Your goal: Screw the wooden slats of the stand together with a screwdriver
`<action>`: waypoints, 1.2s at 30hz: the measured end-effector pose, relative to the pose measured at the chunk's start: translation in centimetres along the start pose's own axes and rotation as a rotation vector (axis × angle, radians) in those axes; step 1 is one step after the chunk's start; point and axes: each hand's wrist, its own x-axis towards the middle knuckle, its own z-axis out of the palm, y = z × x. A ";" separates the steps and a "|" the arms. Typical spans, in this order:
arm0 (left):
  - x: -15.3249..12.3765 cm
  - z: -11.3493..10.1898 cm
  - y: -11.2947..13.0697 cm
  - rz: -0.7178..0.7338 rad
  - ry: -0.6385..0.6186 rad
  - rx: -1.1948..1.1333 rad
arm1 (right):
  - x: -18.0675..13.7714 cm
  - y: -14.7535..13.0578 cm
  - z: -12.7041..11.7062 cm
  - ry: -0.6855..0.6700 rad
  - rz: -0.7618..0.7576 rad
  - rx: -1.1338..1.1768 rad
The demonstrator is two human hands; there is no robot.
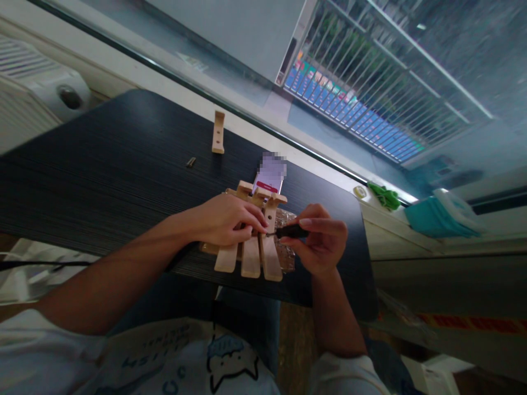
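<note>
Shirt (181,356) nearest, one, printed, cut off at the bottom edge. Two bare hands over one dark table (94,159). Right hand (321,238) grips one black driver (293,231), tip against or just beside the rightmost of three wooden hooks (250,264). Left hand (226,222) lies across the hooks, fingers bent, index fingertip near the driver tip; can't tell whether it pinches anything. Three hooks sit side by side near the table's near edge, holders' upturned ends pointing away from the person; mid-parts partly covered by the left hand. One pale bar (209,248) under them, mostly hidden. Fourth, loose hook (218,133) lies near the far edge, two holes visible. Small bunch of screws (190,162) left of it, too small to count surely. One phone (268,178) beyond the three hooks, upper screen pixelated, lower end partly covered. Clear wrap (287,247) beneath and right of the hooks, extent hard to make out. Broad stretch of table top left of the screws gives most room; right edge is near the right hand, far edge runs along the sill (288,145). One heater (41,90) at left, cut off by the frame.
</note>
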 end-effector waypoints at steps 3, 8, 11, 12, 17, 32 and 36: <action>0.0 0.1 -0.1 0.007 0.007 0.005 | 0.1 0.0 0.0 -0.012 -0.034 -0.028; 0.0 0.0 0.0 0.015 0.001 0.020 | 0.1 0.0 -0.3 -0.064 -0.052 -0.043; 0.0 -0.1 0.1 0.016 -0.009 0.007 | 0.0 -0.1 -0.6 -0.127 -0.017 -0.014; 0.0 -0.1 0.1 0.017 -0.013 0.004 | 0.0 -0.2 -0.7 -0.143 0.006 0.004; 0.0 -0.2 0.1 0.009 -0.021 0.017 | 0.1 -0.7 -0.6 -0.213 0.104 0.124; -0.1 -0.1 -0.1 0.020 -0.018 -0.009 | 0.1 -0.5 -0.5 -0.213 0.139 0.200; -0.1 -0.1 -0.1 0.027 -0.012 -0.007 | 0.2 -0.6 -0.5 -0.205 0.135 0.194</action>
